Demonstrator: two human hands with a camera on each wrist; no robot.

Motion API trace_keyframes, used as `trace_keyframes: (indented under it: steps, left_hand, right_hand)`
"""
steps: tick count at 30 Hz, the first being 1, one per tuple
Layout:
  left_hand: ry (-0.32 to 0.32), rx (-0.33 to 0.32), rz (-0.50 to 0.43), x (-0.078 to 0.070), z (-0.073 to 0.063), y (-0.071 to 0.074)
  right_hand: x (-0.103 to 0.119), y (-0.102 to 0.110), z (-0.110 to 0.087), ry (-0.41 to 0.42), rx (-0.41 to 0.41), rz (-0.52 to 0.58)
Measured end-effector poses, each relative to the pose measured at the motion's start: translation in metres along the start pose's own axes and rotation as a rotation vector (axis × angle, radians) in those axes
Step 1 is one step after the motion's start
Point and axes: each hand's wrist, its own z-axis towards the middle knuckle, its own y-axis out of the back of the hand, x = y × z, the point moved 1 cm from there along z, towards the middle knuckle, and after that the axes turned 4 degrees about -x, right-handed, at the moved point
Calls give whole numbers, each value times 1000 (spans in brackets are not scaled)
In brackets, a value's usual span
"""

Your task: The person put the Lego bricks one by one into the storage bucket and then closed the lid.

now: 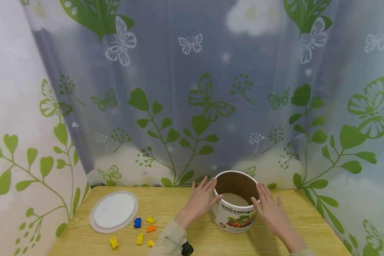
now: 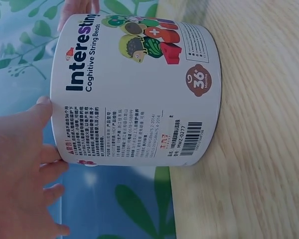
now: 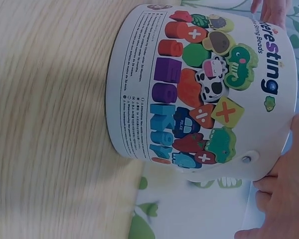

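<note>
A white round bucket (image 1: 233,222) stands upright on the wooden table, its open top showing a brown inner wall. "Interesting" and colourful pictures of toy beads are printed on its outside. My left hand (image 1: 199,199) touches the left side of the bucket's rim with fingers extended. On the opposite side, my right hand (image 1: 272,211) rests against the rim, its fingers also fairly straight. The left wrist view shows the thumb at the rim of the printed bucket (image 2: 139,99). In the right wrist view, a round fastener (image 3: 246,159) sits on the bucket's side near the right hand.
A white round lid (image 1: 115,211) lies at the table's left. Toy bricks are scattered beside it: a blue brick (image 1: 137,223), an orange brick (image 1: 150,229) and several yellow bricks (image 1: 140,239). A patterned curtain (image 1: 192,106) hangs behind the wooden table (image 1: 176,193).
</note>
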Motion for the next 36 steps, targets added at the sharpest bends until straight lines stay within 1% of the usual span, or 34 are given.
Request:
trace_keyframes:
  steps: [9, 12, 15, 22, 26, 31, 36]
  left_hand:
    - [8, -9, -22, 9, -17, 10]
    - [19, -20, -35, 12, -23, 13]
    - [22, -31, -34, 16, -29, 15]
    - [50, -29, -49, 23, -45, 19]
    - [55, -33, -69, 25, -53, 22]
    - [39, -62, -89, 25, -63, 23]
    - [37, -86, -122, 25, -77, 27]
  right_hand:
    - [15, -5, -3, -4, 3, 29]
    - [21, -6, -3, -3, 11, 65]
    - [28, -7, -3, -1, 23, 77]
    - [43, -6, -8, 6, 55, 79]
    - [47, -5, -12, 16, 60, 83]
    - [48, -3, -18, 24, 54, 106]
    - [51, -3, -25, 37, 49, 143]
